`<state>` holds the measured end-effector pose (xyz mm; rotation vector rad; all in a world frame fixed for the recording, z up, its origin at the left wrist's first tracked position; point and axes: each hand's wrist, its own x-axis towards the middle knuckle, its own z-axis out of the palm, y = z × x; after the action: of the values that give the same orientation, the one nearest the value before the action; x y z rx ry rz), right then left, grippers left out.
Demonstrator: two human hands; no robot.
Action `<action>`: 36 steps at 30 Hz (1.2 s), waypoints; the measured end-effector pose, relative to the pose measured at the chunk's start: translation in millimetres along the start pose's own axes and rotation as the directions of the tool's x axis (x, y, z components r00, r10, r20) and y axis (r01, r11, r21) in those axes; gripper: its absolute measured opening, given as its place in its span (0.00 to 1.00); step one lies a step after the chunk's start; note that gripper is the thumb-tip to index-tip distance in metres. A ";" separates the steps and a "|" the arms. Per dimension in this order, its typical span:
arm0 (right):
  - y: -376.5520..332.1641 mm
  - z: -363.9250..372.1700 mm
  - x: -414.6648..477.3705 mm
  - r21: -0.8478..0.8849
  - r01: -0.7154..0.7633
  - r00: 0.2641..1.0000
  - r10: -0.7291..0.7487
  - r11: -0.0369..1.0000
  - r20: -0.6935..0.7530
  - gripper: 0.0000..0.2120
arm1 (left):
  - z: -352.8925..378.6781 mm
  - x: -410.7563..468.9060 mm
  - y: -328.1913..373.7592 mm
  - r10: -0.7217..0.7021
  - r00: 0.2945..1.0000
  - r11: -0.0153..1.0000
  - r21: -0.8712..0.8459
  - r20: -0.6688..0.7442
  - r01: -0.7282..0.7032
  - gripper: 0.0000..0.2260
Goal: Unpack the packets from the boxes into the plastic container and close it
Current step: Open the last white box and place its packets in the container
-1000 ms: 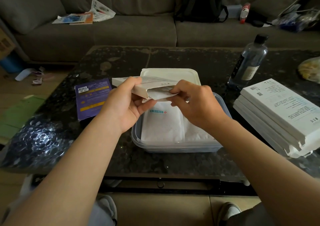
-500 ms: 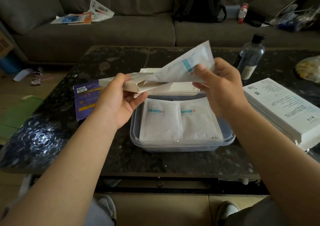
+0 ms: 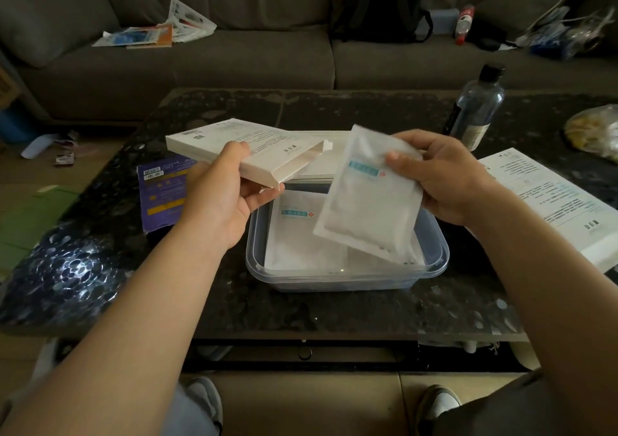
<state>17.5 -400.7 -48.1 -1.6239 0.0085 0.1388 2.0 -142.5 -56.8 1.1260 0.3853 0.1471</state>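
Nearest, two bare forearms reaching in over the near edge of the dark speckled desk [image 3: 301,312], shoes and floor tiles below. Just beyond that edge, at centre, the clear plastic container [image 3: 431,270] standing open, with white packets [image 3: 301,235] lying flat inside — one showing a teal label at its far end.

Above the container's right half, a single white packet [image 3: 369,198] held tilted, clear of those below, pinched at its upper right edge by the right hand [image 3: 444,176], thumb on the printed face and fingers behind. To the left, the left hand [image 3: 222,191] clamped on an opened white box [image 3: 247,149] — thumb on top, fingers underneath — open flap end pointing right, over the container's far-left corner.

Behind box and packet, the white lid [image 3: 317,168] lying flat on the desk, touching or just beyond the container's far rim; cannot tell which. Left of the left hand, a flattened purple box [image 3: 160,191]. At the right edge, a stack of white boxes [image 3: 548,198]. Farther right, a dark-capped bottle [image 3: 476,108] standing upright. Beyond the desk, a grey sofa [image 3: 234,54] strewn with papers, a black backpack [image 3: 381,4] leaning on it.
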 end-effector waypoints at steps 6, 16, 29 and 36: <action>7.1 6.6 8.9 -0.838 0.149 0.983 -0.173 0.525 0.066 0.22 | 1.2 1.4 -2.7 0.013 1.000 1.000 0.028 0.000 -0.013 0.14; 26.0 54.7 -6.6 -0.937 0.292 0.947 0.077 0.189 0.311 0.34 | 2.3 0.9 -3.4 0.026 1.000 0.999 0.047 0.015 -0.026 0.14; 41.5 35.1 0.7 -0.936 0.352 0.917 0.195 0.007 0.347 0.45 | 2.2 -0.2 -3.5 0.014 1.000 0.998 0.062 0.028 -0.016 0.16; 33.2 27.7 -3.0 -0.930 0.360 0.911 0.190 0.070 0.366 0.50 | 1.9 -0.4 -5.4 -0.002 0.998 0.996 0.087 0.066 -0.003 0.16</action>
<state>9.3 -375.4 -82.2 -3.0370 -0.6997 0.4782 1.9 -146.5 -60.8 1.2140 0.3353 0.0941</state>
